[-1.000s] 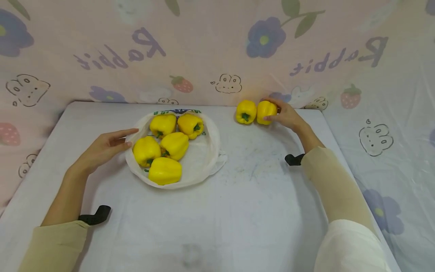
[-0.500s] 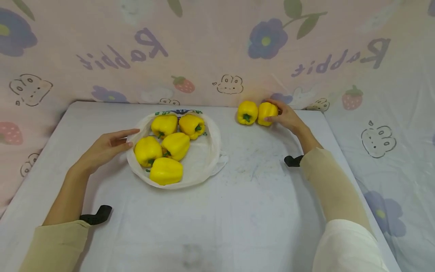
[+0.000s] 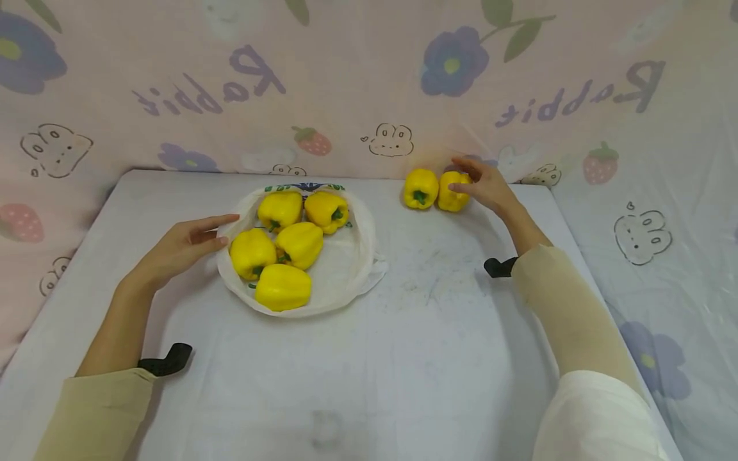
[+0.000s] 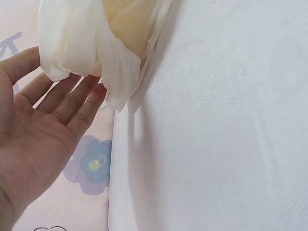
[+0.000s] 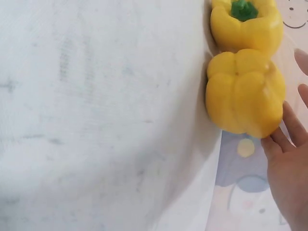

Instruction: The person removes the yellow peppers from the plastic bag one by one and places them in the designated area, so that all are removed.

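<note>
My left hand [image 3: 184, 246] is at the left side of a white plastic bag [image 3: 340, 272], its rim rolled open into a round. In the left wrist view, the extended fingers touch the thin plastic [image 4: 72, 43]. Several yellow bell peppers [image 3: 282, 287] lie inside the bag. At the table's far edge, my right hand [image 3: 487, 187] is beside and over a yellow bell pepper [image 3: 452, 200], fingers spread and loose. The right wrist view shows the fingertips right at that pepper [image 5: 240, 96]. A second bell pepper [image 3: 419, 184] with a green stem sits against it on the left.
A white cloth covers the table [image 3: 392, 358], with faint smudges right of the bag. Behind the far edge hangs a pink curtain [image 3: 346, 77] printed with rabbits, flowers and strawberries. A dark wrist mount [image 3: 167, 360] sticks out from the left sleeve, another [image 3: 499, 267] from the right.
My right hand has loosened from the right-hand bell pepper and risen slightly, its fingers spreading wider. The left hand, bag and peppers stay in place, apart from a slight shift of the view.
</note>
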`<action>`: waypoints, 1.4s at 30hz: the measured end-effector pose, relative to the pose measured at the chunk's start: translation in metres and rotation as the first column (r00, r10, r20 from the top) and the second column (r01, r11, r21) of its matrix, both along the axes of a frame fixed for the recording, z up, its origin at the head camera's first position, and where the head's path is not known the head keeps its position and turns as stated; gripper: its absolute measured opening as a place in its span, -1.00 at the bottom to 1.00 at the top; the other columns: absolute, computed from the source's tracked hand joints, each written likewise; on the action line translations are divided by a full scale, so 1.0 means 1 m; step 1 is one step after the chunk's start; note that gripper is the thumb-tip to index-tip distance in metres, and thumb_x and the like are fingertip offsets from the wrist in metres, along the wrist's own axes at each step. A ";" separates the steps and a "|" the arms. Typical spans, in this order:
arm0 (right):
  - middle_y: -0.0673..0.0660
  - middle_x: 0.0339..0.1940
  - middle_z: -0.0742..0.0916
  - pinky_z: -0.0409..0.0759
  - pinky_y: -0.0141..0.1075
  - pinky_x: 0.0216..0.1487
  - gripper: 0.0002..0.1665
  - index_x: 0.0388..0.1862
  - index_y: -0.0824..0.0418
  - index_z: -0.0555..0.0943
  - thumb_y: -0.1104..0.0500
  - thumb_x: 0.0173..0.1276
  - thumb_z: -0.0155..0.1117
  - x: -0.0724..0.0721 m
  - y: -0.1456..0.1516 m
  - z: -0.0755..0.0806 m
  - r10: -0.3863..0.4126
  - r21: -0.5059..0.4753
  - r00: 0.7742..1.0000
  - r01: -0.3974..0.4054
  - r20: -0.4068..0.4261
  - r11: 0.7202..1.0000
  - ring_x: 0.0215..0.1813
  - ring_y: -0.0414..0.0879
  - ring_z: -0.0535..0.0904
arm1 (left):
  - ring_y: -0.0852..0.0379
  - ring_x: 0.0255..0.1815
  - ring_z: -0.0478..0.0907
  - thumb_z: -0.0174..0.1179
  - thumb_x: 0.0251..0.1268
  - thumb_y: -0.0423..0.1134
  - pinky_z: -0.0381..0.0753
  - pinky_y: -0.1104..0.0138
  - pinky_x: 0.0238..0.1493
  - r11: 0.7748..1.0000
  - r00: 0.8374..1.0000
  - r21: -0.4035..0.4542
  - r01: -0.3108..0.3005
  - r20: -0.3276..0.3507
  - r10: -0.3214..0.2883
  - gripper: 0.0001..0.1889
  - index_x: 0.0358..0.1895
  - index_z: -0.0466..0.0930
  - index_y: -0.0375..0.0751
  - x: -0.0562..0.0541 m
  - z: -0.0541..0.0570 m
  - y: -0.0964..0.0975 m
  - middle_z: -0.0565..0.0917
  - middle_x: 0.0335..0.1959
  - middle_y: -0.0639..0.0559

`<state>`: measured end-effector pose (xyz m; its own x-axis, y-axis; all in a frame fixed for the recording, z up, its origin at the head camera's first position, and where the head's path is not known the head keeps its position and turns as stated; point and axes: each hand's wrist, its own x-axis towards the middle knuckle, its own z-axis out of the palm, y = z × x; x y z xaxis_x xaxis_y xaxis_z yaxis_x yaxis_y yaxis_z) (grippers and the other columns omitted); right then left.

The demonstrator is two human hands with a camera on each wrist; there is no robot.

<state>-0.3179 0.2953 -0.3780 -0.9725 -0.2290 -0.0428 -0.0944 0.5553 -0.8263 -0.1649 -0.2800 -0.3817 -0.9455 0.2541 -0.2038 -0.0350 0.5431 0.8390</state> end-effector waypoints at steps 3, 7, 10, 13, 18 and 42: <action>0.14 0.52 0.37 0.05 -0.16 0.55 -0.18 0.53 0.13 0.30 0.12 0.34 0.41 0.001 -0.003 0.006 0.012 -0.022 0.999 -0.012 -0.040 1.000 0.54 0.03 0.19 | 0.00 0.30 0.33 0.16 0.47 -0.07 0.19 -0.24 0.36 1.000 1.000 0.005 -0.005 -0.005 0.005 -0.41 0.50 0.30 -0.07 0.000 0.000 0.000 0.30 0.49 -0.14; 0.20 0.50 0.39 0.06 -0.14 0.54 -0.24 0.50 0.19 0.33 0.20 0.35 0.38 0.011 -0.016 0.023 0.029 -0.063 0.998 -0.033 -0.061 0.997 0.54 0.06 0.19 | -0.05 0.35 0.31 0.16 0.47 -0.08 0.17 -0.26 0.36 1.000 1.000 0.017 -0.005 -0.002 0.005 -0.41 0.50 0.29 -0.08 -0.001 0.000 0.001 0.27 0.51 -0.15; 0.25 0.48 0.41 0.08 -0.08 0.53 -0.27 0.47 0.27 0.34 0.26 0.36 0.34 0.022 -0.030 0.038 0.036 -0.078 0.997 -0.041 -0.065 0.996 0.53 0.11 0.21 | -0.18 0.42 0.25 0.16 0.47 -0.08 0.14 -0.28 0.36 1.000 1.000 0.023 -0.003 0.005 0.003 -0.40 0.51 0.28 -0.11 0.000 0.001 0.002 0.24 0.52 -0.17; 0.29 0.45 0.43 0.13 -0.04 0.52 -0.29 0.43 0.34 0.36 0.31 0.33 0.35 0.027 -0.043 0.046 0.046 -0.107 0.996 -0.054 -0.082 0.993 0.49 0.16 0.25 | -0.22 0.44 0.23 0.16 0.47 -0.09 0.15 -0.27 0.37 1.000 1.000 0.026 -0.004 0.002 0.004 -0.40 0.50 0.28 -0.13 0.000 0.001 0.003 0.23 0.53 -0.17; 0.33 0.40 0.47 0.17 -0.06 0.51 -0.31 0.38 0.38 0.41 0.33 0.29 0.37 0.029 -0.064 0.051 0.093 -0.119 0.987 -0.109 -0.132 0.987 0.45 0.18 0.31 | -0.24 0.44 0.23 0.16 0.48 -0.09 0.15 -0.27 0.37 0.999 1.000 0.041 0.002 -0.007 -0.002 -0.41 0.50 0.29 -0.12 0.001 -0.001 0.003 0.23 0.53 -0.14; 0.34 0.39 0.48 0.36 0.03 0.39 -0.33 0.38 0.44 0.38 0.41 0.29 0.35 0.045 -0.151 0.062 0.369 -0.184 0.923 -0.383 -0.106 0.906 0.38 0.24 0.39 | -0.25 0.43 0.24 0.14 0.48 -0.03 0.13 -0.29 0.36 0.999 1.000 0.034 0.015 -0.014 -0.015 -0.41 0.50 0.30 -0.06 0.000 -0.002 0.001 0.22 0.53 -0.15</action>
<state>-0.2724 0.1438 -0.3160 -0.8117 -0.5749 0.1033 -0.3231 0.2945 -0.8994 -0.1648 -0.2790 -0.3837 -0.9443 0.2746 -0.1816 -0.0153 0.5144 0.8574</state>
